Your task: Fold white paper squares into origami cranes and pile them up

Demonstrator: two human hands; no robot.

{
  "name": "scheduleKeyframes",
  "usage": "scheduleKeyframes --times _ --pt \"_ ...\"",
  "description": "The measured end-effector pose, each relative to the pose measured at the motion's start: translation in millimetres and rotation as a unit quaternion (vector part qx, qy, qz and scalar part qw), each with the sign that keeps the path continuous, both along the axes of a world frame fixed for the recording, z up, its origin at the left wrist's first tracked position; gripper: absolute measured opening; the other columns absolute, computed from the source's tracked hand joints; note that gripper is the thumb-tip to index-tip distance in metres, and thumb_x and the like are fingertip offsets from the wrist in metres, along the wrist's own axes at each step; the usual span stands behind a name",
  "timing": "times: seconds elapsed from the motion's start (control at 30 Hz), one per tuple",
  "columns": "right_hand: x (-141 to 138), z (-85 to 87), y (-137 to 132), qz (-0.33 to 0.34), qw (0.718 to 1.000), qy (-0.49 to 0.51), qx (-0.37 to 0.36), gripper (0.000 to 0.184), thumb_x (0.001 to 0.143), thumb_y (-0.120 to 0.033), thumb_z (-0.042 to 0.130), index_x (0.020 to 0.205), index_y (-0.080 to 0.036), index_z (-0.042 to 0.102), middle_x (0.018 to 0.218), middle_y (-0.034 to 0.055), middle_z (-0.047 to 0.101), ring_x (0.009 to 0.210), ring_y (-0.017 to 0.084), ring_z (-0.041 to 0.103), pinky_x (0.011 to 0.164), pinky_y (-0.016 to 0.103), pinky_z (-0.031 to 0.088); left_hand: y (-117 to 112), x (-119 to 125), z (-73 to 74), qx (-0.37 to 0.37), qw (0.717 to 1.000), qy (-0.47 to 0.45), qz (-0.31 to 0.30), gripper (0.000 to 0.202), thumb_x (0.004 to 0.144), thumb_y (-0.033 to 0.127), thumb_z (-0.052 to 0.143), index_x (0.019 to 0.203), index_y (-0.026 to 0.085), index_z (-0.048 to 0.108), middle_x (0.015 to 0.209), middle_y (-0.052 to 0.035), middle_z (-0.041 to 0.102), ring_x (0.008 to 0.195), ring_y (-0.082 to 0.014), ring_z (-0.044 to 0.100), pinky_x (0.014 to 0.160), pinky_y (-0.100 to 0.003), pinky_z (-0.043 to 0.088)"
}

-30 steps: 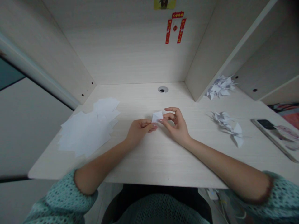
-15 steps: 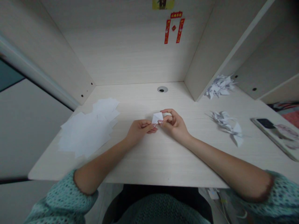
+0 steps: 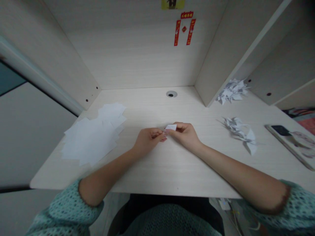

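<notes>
A small folded white paper (image 3: 171,127) is pinched between both hands just above the middle of the pale wooden desk (image 3: 157,164). My left hand (image 3: 148,138) grips its near left corner with curled fingers. My right hand (image 3: 185,133) closes over its right side, so only a thin sliver of paper shows. Both forearms reach in from teal knitted sleeves at the bottom.
A loose spread of white paper sheets (image 3: 93,132) lies at the left. Folded paper figures (image 3: 240,131) lie at the right, with another heap (image 3: 232,91) on the shelf behind. A phone (image 3: 292,141) rests at the far right. A cable hole (image 3: 171,94) sits at the back.
The paper stood up as a visible square between the fingers; now it is folded down flatter and my right hand has closed over it, fingers curled in.
</notes>
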State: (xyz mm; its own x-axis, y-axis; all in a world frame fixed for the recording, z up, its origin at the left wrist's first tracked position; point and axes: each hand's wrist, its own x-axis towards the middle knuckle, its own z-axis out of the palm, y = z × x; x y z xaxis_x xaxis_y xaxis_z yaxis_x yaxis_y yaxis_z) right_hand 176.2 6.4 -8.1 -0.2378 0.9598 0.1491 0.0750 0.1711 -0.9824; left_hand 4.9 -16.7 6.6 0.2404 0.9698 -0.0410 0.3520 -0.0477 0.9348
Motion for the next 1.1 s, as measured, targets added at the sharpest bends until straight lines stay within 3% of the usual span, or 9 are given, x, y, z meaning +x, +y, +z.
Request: scheduleKeyframes --times 0.17,0.43,0.6,0.73,0.9,1.1 --pt "3.0 3.3 2.0 0.026 0.998 0.011 -0.055 0.033 0.069 -0.049 0.07 0.065 -0.016 0.068 0.061 0.0012 0.065 0.054 0.012 0.052 0.051 0.025 0.038 3.0 -3.4 1.9 0.026 0.999 0.021 0.004 0.017 0.076 0.032 0.065 0.07 0.016 0.068 0.066 -0.0018 0.07 0.06 -0.0121 0.063 0.056 -0.021 0.044" --pt "2.0 -0.5 2.3 0.038 0.999 0.018 -0.027 0.038 0.076 -0.051 0.063 0.064 -0.015 0.064 0.058 -0.0003 0.058 0.055 0.012 0.047 0.053 0.025 0.035 6.6 -6.2 -1.8 0.042 0.998 0.048 -0.015 0.022 0.077 0.036 0.063 0.07 0.017 0.068 0.065 -0.0013 0.069 0.059 -0.0118 0.061 0.055 -0.021 0.043" --pt "2.5 3.8 0.4 -0.013 0.997 -0.032 0.064 0.032 0.077 -0.044 0.064 0.06 -0.017 0.061 0.059 -0.0009 0.055 0.06 0.012 0.048 0.06 0.026 0.036 4.2 -5.2 -4.1 0.076 0.994 0.079 -0.019 0.024 0.08 0.041 0.06 0.078 0.019 0.07 0.074 -0.0013 0.071 0.066 -0.0138 0.064 0.06 -0.022 0.046" --pt "3.7 5.3 -0.3 -0.006 0.991 -0.056 0.118 0.028 0.08 -0.041 0.063 0.064 -0.018 0.066 0.061 -0.0003 0.056 0.063 0.013 0.05 0.064 0.028 0.037 0.8 -3.1 -2.2 0.108 0.992 0.065 0.005 0.024 0.082 0.041 0.057 0.083 0.02 0.07 0.079 -0.0008 0.072 0.071 -0.0133 0.065 0.063 -0.021 0.047" --pt "0.9 4.5 -3.9 -0.003 0.994 -0.041 0.106 0.028 0.079 -0.044 0.063 0.067 -0.019 0.068 0.063 0.0006 0.058 0.065 0.015 0.053 0.065 0.029 0.039 -2.3 -1.7 7.0 0.155 0.982 0.106 0.007 0.027 0.083 0.038 0.055 0.069 0.019 0.068 0.065 0.0008 0.068 0.06 -0.0109 0.06 0.058 -0.02 0.043" --pt "-1.3 2.9 -5.7 -0.017 0.998 -0.01 0.056 0.031 0.078 -0.046 0.062 0.066 -0.018 0.065 0.064 0.0016 0.06 0.063 0.015 0.052 0.062 0.029 0.04 -3.5 -0.1 11.4 0.124 0.985 0.118 0.003 0.026 0.082 0.04 0.056 0.071 0.02 0.07 0.07 0.0001 0.071 0.064 -0.0127 0.063 0.06 -0.02 0.045"
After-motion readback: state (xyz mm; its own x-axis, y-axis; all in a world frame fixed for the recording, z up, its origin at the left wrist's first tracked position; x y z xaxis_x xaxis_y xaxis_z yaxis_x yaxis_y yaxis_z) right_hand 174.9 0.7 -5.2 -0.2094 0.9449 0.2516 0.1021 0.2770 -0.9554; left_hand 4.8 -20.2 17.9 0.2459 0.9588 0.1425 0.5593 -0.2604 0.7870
